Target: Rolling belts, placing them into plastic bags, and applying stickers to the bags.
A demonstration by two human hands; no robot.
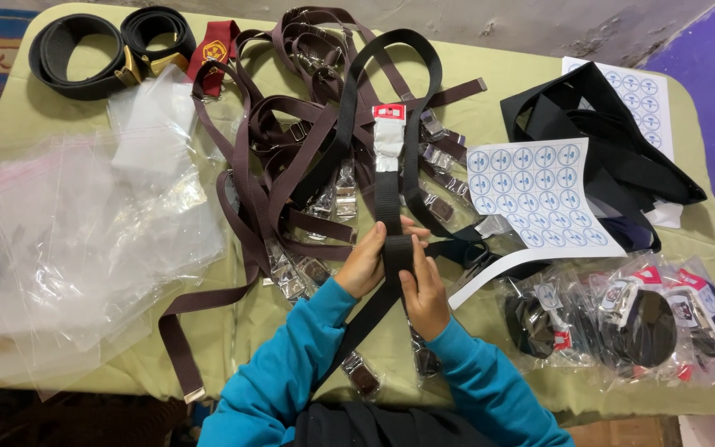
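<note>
My left hand point(367, 261) and my right hand point(424, 291) both grip a black webbing belt point(389, 203) at the middle of the table. The belt runs away from me, and its far end carries a buckle in a clear wrapper with a red tag point(388, 132). Its near part hangs down over the table edge toward my lap. Both arms wear teal sleeves. Under and around the hands lies a tangled heap of brown belts point(279, 149) with wrapped metal buckles.
A pile of clear plastic bags point(84, 240) covers the left of the green table point(490, 74). Two sticker sheets point(539, 194) and black straps point(614, 149) lie right. Bagged rolled belts point(631, 323) sit near right. Coiled black belts point(84, 54) rest far left.
</note>
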